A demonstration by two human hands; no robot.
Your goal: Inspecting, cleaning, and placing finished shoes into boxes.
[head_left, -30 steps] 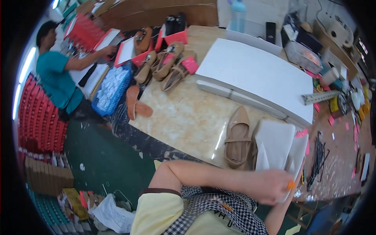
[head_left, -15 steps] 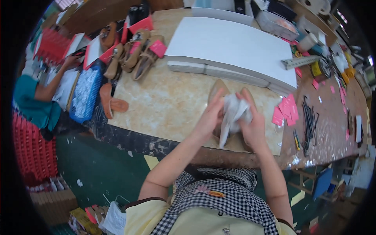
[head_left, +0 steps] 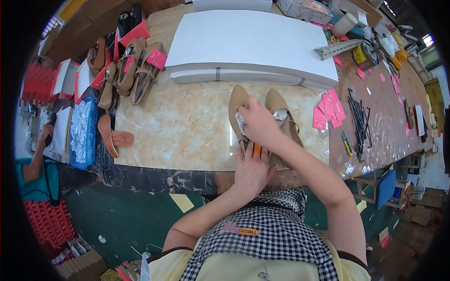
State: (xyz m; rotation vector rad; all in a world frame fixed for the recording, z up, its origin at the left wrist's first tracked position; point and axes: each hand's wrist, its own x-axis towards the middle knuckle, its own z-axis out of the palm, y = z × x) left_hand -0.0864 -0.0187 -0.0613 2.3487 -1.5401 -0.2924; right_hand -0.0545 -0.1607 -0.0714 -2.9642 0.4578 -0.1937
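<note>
Two tan pointed flat shoes lie side by side in front of me, toes pointing away. My left hand (head_left: 252, 172) grips the heel end of the left shoe (head_left: 238, 97), with its orange-brown insole showing between the fingers. Over that shoe's opening, my right hand (head_left: 260, 122) has its fingers bent down against crumpled white paper (head_left: 240, 124); its fingertips are partly hidden. The right shoe (head_left: 275, 98) has white paper (head_left: 280, 114) in its toe and a thin strap, and my right forearm crosses over its rear.
A big stack of white board (head_left: 253, 40) lies beyond the shoes. Pink cards (head_left: 332, 107), black rods (head_left: 360, 124) and a cutter knife (head_left: 347, 143) lie to the right. At left are more shoes (head_left: 126, 65), an orange sandal (head_left: 112, 136), a blue basket (head_left: 84, 133) and a co-worker's arm (head_left: 35, 159).
The white paper that both hands held over the shoes is now down in them. My left hand has moved to the left shoe's heel, my right hand to its opening. The view has shifted.
</note>
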